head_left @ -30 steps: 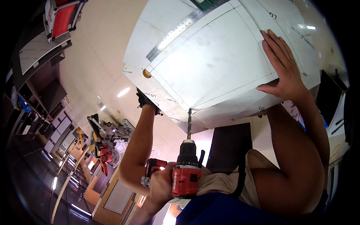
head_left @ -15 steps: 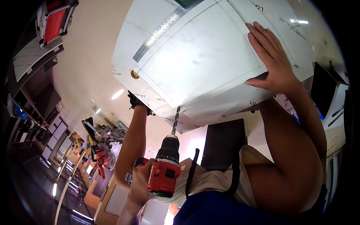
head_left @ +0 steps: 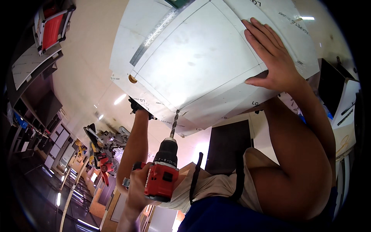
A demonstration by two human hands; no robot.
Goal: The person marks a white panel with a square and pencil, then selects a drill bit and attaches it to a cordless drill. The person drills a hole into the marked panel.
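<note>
My left hand (head_left: pixel 138 185) is wrapped around the handle of a red and black cordless drill (head_left: pixel 160 179). A long spiral drill bit (head_left: pixel 175 124) points away from me, its tip at the near corner of the pencil lines on a large white film-covered board (head_left: pixel 193 58); whether it has entered the surface I cannot tell. On the board's right side my right hand (head_left: pixel 276 63) lies flat, fingers stretched out and thumb spread. A round hole (head_left: pixel 133 79) shows at the board's left corner. Along the left pencil line lies a metal ruler (head_left: pixel 156 36).
My leg with a black shoe (head_left: pixel 136 105) reaches beneath the board's left edge. A dark panel (head_left: pixel 228 145) lies on the floor between my legs. A red miter saw (head_left: pixel 103 162) stands at the left. A green object (head_left: pixel 179 3) sits at the board's far edge.
The board, drill and both hands appear slightly further left in the picture. The bit tip stays at the same line corner, and both hands keep their hold and place.
</note>
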